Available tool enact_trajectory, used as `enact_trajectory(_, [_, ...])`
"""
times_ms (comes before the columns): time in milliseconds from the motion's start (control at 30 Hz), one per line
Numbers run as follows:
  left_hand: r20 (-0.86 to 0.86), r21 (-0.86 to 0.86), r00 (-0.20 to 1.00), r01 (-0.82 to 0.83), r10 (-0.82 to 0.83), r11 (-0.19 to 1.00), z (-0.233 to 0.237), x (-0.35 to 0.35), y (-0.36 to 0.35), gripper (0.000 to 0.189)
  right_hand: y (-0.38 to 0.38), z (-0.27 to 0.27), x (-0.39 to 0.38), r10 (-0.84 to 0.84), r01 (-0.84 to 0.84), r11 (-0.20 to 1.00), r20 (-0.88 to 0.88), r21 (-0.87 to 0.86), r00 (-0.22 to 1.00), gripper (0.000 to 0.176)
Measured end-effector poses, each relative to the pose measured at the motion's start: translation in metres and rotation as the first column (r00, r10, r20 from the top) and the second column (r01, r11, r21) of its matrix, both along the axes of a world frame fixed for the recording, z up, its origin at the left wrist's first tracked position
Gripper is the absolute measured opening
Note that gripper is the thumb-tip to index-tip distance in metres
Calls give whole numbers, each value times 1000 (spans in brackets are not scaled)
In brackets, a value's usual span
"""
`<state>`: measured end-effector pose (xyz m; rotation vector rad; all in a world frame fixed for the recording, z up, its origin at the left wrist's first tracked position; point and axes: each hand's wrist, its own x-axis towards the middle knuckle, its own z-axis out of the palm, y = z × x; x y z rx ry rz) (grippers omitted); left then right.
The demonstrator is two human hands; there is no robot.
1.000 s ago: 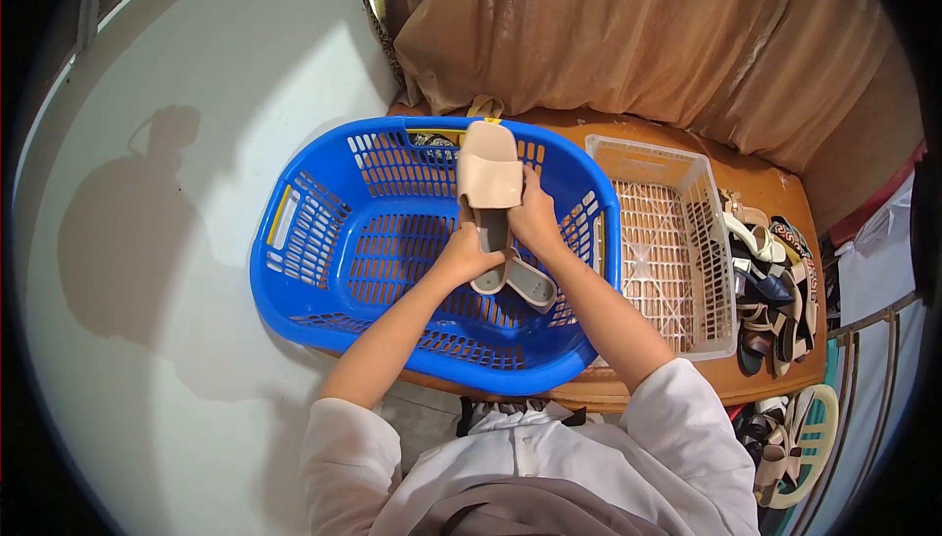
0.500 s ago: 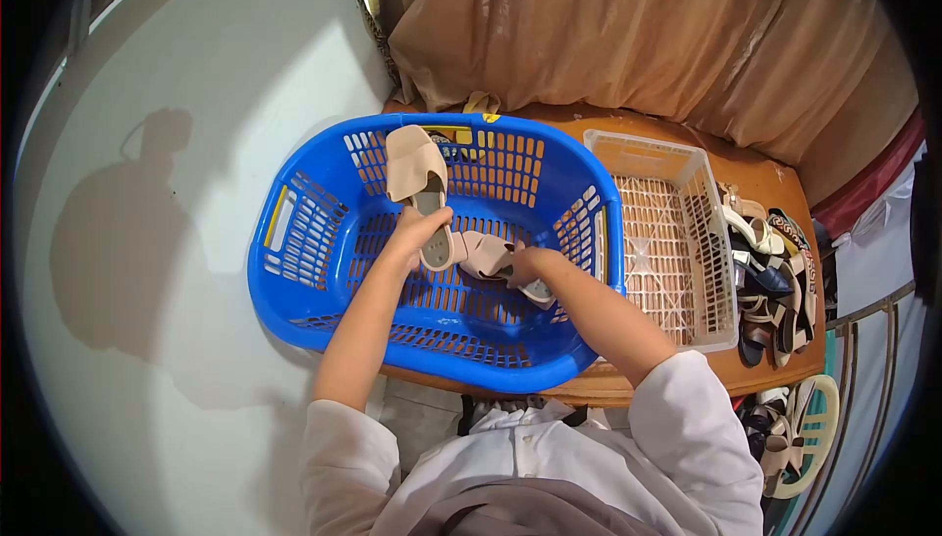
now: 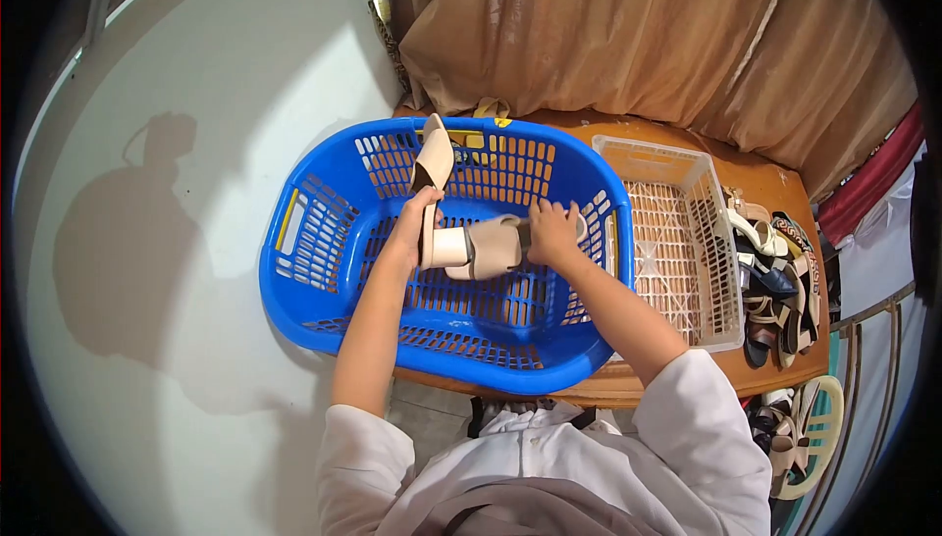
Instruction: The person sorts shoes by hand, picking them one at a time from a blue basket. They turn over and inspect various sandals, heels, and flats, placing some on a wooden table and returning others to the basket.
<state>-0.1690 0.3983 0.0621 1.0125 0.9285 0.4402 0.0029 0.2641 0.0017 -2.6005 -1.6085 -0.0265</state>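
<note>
My left hand point(image 3: 412, 227) is closed round a beige slide sandal point(image 3: 433, 161), which stands on edge with its toe toward the far rim. A pale block heel point(image 3: 451, 247) sticks out from it to the right. My right hand point(image 3: 554, 234) grips the matching sandal point(image 3: 496, 249) by its right end; its wide strap faces up and its left end lies against the block heel. Both sandals are held over the inside of a blue plastic laundry basket point(image 3: 446, 364). The fingers of my right hand partly cover its sandal.
Right of the basket stands a clear plastic crate point(image 3: 721, 271) on the wooden table point(image 3: 574, 124). Several sandals and shoes point(image 3: 775, 276) are piled at the table's right end. More footwear lies on a cream plastic chair point(image 3: 829, 428). A brown curtain point(image 3: 628, 36) hangs behind.
The left sandal has been turned on edge, so its heel now shows. The right sandal has shifted up and left and lies more level, with my right hand raised along with it.
</note>
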Motion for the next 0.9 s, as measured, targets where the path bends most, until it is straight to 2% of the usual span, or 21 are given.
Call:
enact_trajectory(33, [17,12,999,35,-35,999,-4,-2,4,34,1,9,3,18,-13,997,-55,73,998,59])
enact_trajectory(100, [43,36,996,79,-81,996,-1,-5,6,45,1,26,9,88,-79,965,-27,248,996,55])
enact_trajectory(133, [66,21,994,89,-91,996,5,-8,4,42,-1,32,13,124,-114,937,-8,330,992,54])
enact_trajectory(200, [110,-9,988,110,-109,994,14,-12,0,37,-8,46,20,181,-189,881,60,433,982,47])
enact_trajectory(267, [232,-31,962,157,-146,987,11,-16,7,47,-14,54,34,254,-296,791,153,536,955,43])
enact_trajectory(367, [400,-74,900,219,-172,973,16,-20,1,54,-34,80,51,404,-414,742,140,528,904,38])
enact_trajectory(533, [502,-156,818,404,-280,901,5,-5,-8,54,-51,115,48,596,-521,622,78,584,799,43])
enact_trajectory(667, [558,-198,778,462,-289,864,9,11,-34,44,-47,128,31,619,-541,583,100,607,779,42])
enact_trajectory(733, [474,-195,831,421,-291,886,8,13,-47,39,-43,128,26,625,-541,578,95,611,775,41])
enact_trajectory(767, [439,-186,826,469,-354,863,9,13,-51,34,-39,125,25,630,-539,575,88,615,772,40])
enact_trajectory(867, [398,-198,853,440,-339,876,12,12,-60,32,-36,128,23,631,-525,585,61,618,774,38])
enact_trajectory(900, [430,-194,818,497,-382,846,6,12,-57,37,-34,130,24,630,-522,595,50,611,775,37])
